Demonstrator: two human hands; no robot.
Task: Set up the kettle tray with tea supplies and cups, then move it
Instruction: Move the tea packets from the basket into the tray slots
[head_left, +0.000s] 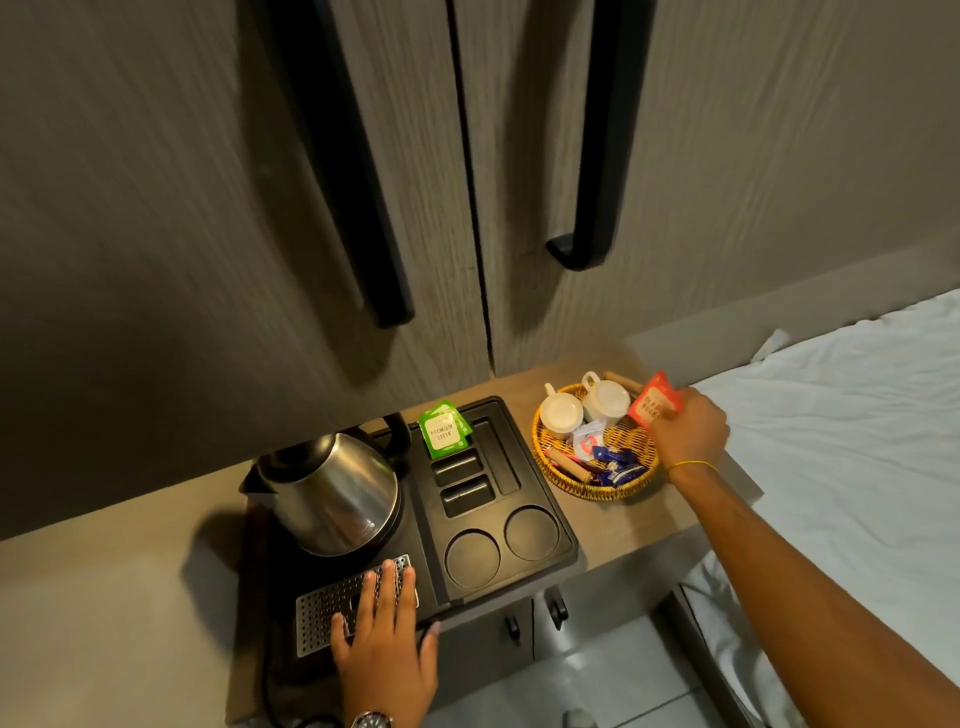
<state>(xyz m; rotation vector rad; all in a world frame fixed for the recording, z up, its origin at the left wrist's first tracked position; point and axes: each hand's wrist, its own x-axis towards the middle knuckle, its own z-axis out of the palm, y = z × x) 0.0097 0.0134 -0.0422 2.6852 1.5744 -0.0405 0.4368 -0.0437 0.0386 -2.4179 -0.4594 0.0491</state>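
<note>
Two white cups (582, 408) sit in the wicker basket (571, 486) w/ sachets, on the bench right of our black kettle tray (540, 467). Our right hand (688, 434) pinches a red packet (655, 399) over the basket; left hand (382, 644) lies flat, fingers spread, on the tray's grille. Green tea packets (442, 428) stand in the tray's rear slot, beside the kettle (332, 493).

Dim warm light, deep shadows left, wide-angle bending at edges

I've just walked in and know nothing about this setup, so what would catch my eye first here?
Probably the shiny steel kettle on the left of the black tray, with green tea packets standing in a slot behind it. To the right, a woven basket holds two white cups and sachets; the right hand lifts a red packet from it, while the left hand rests on the tray's metal grille.
</note>
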